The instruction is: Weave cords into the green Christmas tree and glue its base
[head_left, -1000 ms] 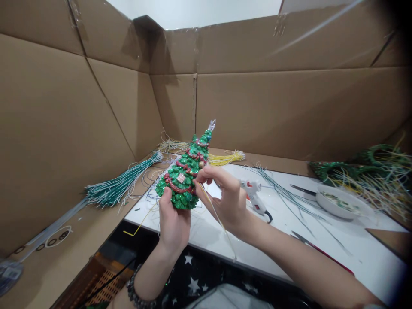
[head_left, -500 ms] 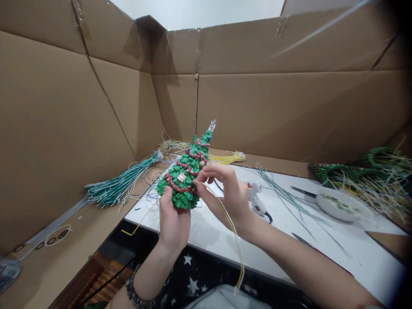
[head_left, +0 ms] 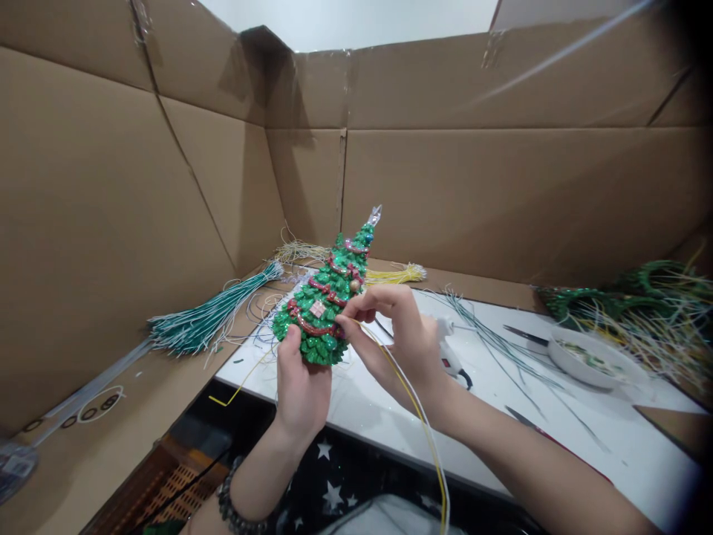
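A small green Christmas tree ornament (head_left: 326, 297) with red garlands, a pink square and a clear star tip is tilted to the right above the table. My left hand (head_left: 304, 383) is closed around its base, thumb on the front. Beside the tree's lower right side, my right hand (head_left: 398, 338) pinches thin yellow and white wires (head_left: 415, 405) between thumb and fingertips. These wires hang down past the wrist towards my lap. Where the wire ends meet the tree is hidden by my fingertips.
Bundles of green wires (head_left: 215, 316) and yellow wires (head_left: 395, 274) lie behind. A glue gun (head_left: 454, 364), loose green wires (head_left: 501, 349), a white bowl (head_left: 593, 371) and a knife (head_left: 526, 420) sit to the right. Cardboard walls (head_left: 501, 193) enclose the white table (head_left: 384, 412).
The tree and both hands appear shifted very slightly right. The hanging yellow and white wires have swung to the right, and my right hand covers more of the glue gun.
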Demonstrator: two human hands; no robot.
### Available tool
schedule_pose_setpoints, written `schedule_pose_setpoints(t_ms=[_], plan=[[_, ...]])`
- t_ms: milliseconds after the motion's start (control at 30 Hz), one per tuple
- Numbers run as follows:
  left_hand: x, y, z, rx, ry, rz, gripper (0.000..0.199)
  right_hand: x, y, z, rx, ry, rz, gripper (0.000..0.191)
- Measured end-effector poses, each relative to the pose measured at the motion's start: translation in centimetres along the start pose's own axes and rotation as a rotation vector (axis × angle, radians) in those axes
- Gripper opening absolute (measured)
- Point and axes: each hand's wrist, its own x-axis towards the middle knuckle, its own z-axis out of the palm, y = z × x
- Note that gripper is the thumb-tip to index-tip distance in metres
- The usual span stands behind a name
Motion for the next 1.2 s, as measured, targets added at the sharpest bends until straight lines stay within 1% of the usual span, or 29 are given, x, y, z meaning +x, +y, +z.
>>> schedule_pose_setpoints(t_ms=[133,200,367,467,533,667,800,933,1000,1067,1133,1200], plan=[[-0.1,0.0,0.0,0.003,-0.015,-0.005,0.036,0.3,-0.1,-0.2,-0.070,0.010,0.012,0.017],[-0.2,0.1,0.0,0.014,-0.009,-0.007,0.036,0.4,-0.1,-0.3,-0.082,-0.009,0.034,0.018],[-0.2,0.2,0.2,0.037,-0.031,-0.009,0.041,1.0,-0.3,-0.9,-0.015,-0.073,0.087,0.016],[-0.2,0.2,0.3,0.052,-0.024,-0.014,0.042,1.3,-0.3,-1.3,0.062,-0.113,0.127,0.023],[-0.2,0.2,0.3,0.054,-0.008,-0.024,0.042,1.4,-0.3,-1.4,0.097,-0.112,0.141,0.031],[-0.4,0.1,0.4,0.043,-0.004,-0.062,0.042,1.2,0.0,-1.2,0.105,-0.051,0.102,0.037],[-0.6,-0.1,0.3,0.021,0.040,-0.077,0.036,0.8,0.4,-0.5,0.081,-0.018,0.048,0.029],[-0.6,-0.2,0.1,0.016,0.083,-0.082,0.036,0.7,0.2,-0.4,-0.057,-0.044,-0.005,0.027],[-0.5,-0.2,0.0,0.025,0.104,-0.078,0.037,0.8,-0.1,-0.5,-0.023,-0.060,0.057,0.027],[-0.4,-0.1,0.0,0.031,0.120,-0.065,0.036,1.1,-0.4,-0.8,0.111,-0.077,0.180,0.026],[-0.4,0.0,0.1,0.028,0.115,-0.047,0.036,1.4,-0.5,-1.0,0.262,-0.111,0.303,0.020],[-0.3,0.1,0.2,0.029,0.094,-0.029,0.038,1.6,-0.5,-1.1,0.352,-0.128,0.337,0.011]])
